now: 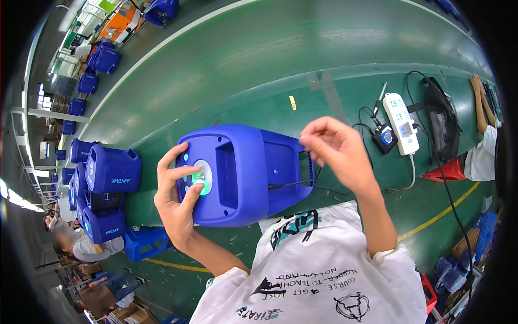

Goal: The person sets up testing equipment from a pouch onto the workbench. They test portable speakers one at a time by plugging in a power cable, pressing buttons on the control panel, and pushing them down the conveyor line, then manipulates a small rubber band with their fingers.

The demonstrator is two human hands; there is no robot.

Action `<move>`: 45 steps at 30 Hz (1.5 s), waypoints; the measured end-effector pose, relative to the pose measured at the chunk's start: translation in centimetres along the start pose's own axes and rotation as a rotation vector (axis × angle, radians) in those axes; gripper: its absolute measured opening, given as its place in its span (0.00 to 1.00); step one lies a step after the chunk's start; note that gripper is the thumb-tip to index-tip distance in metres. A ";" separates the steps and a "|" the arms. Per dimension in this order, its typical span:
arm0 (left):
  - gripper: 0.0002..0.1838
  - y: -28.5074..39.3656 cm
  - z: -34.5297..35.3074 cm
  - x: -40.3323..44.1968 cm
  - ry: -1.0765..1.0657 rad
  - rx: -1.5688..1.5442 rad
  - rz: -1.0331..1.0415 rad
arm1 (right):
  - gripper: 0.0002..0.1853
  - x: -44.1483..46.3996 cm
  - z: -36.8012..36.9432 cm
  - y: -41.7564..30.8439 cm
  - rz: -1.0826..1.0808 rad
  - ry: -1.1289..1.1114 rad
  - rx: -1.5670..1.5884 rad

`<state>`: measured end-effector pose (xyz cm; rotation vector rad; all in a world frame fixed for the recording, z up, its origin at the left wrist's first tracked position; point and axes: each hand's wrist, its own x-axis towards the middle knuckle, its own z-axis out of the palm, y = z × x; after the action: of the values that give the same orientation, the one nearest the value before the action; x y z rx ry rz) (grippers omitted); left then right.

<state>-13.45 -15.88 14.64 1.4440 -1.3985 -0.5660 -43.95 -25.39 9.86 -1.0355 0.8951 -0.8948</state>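
Note:
A blue plastic speaker-like unit [243, 178] lies on the green work surface in front of me. Its panel with a green-lit round dial [202, 177] and small lit buttons faces left. Over that panel is my left hand [181, 191], fingers spread, with fingertips on the dial and the upper edge. My right hand [332, 143] is raised at the unit's right end, thumb and index finger pressed together near its corner; whatever they hold, if anything, is too small to make out. A black cable [291, 184] runs along the unit's recess and out to the right.
Several similar blue units [113, 170] are stacked at the left. On the right are a white power strip [401, 124], a small black device with a blue knob [384, 138], a black bag [442, 121] and loose cables. Other people are at the far left and far right.

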 end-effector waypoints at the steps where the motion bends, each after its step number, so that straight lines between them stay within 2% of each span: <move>1: 0.15 0.0 0.1 -0.1 0.000 -0.010 -0.003 | 0.07 -0.5 0.7 -0.4 0.036 -0.068 0.033; 5: 0.17 0.0 0.1 -0.1 -0.010 -0.025 -0.006 | 0.07 -1.2 3.0 -1.5 0.096 -0.234 0.142; 8: 0.18 0.0 0.2 -0.2 -0.013 -0.017 -0.004 | 0.07 -0.3 3.3 -1.7 0.141 -0.294 0.055; 14: 0.19 0.5 0.8 -0.4 -0.023 0.046 0.035 | 0.06 0.3 3.3 -1.2 0.161 -0.242 -0.045; 16: 0.19 1.1 1.3 -0.4 -0.014 0.079 0.049 | 0.05 0.3 2.6 -0.6 0.143 -0.236 0.009; 17: 0.21 1.2 1.1 -0.6 -0.063 0.097 0.062 | 0.05 0.3 2.2 -0.3 0.136 -0.239 0.033; 19: 0.27 1.0 3.0 -0.9 0.153 -0.166 0.090 | 0.05 0.1 1.2 0.4 0.127 -0.185 0.040; 20: 0.35 0.2 3.3 -1.3 0.212 -0.214 0.107 | 0.05 0.0 0.7 0.8 0.121 -0.162 0.048; 21: 0.42 0.1 4.2 -2.0 0.233 -0.323 0.036 | 0.05 -0.1 0.2 1.0 0.115 -0.139 0.057; 25: 0.49 -0.9 5.9 -6.7 0.034 -0.881 -0.481 | 0.08 -0.6 -1.1 0.5 0.155 -0.120 -0.003; 26: 0.51 -1.3 6.0 -7.1 -0.063 -0.882 -0.498 | 0.09 -0.6 -1.5 0.7 0.142 -0.117 -0.034; 29: 0.42 -0.2 6.7 -7.3 -0.116 -0.572 -0.451 | 0.08 -0.8 -2.2 0.7 0.137 -0.126 -0.109; 31: 0.41 0.1 7.3 -7.6 -0.073 -0.600 -0.445 | 0.06 -0.9 -2.7 0.6 0.175 -0.139 -0.133; 32: 0.40 0.2 7.7 -7.8 -0.055 -0.614 -0.445 | 0.05 -0.9 -2.6 0.8 0.120 -0.131 -0.170; 35: 0.44 1.4 8.7 -8.2 -0.048 -0.498 -0.397 | 0.06 -1.8 -2.0 -0.8 0.108 -0.043 -0.200; 37: 0.47 3.6 8.6 -7.9 -0.084 -0.521 -0.439 | 0.04 -2.1 -2.8 -0.4 0.009 -0.018 -0.209; 39: 0.50 4.2 9.1 -7.8 -0.102 -0.518 -0.415 | 0.04 -2.8 -3.0 -0.1 0.020 0.132 -0.180; 40: 0.52 4.3 9.3 -7.7 -0.118 -0.480 -0.389 | 0.04 -2.9 -3.7 0.2 -0.001 0.135 -0.187; 45: 0.54 4.4 9.9 -7.6 -0.152 -0.472 -0.323 | 0.06 -3.3 -6.5 1.7 -0.001 0.219 -0.156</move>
<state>-25.68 -11.29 12.40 1.2590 -1.0504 -1.1498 -50.78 -23.94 7.21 -1.0846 1.1625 -0.9633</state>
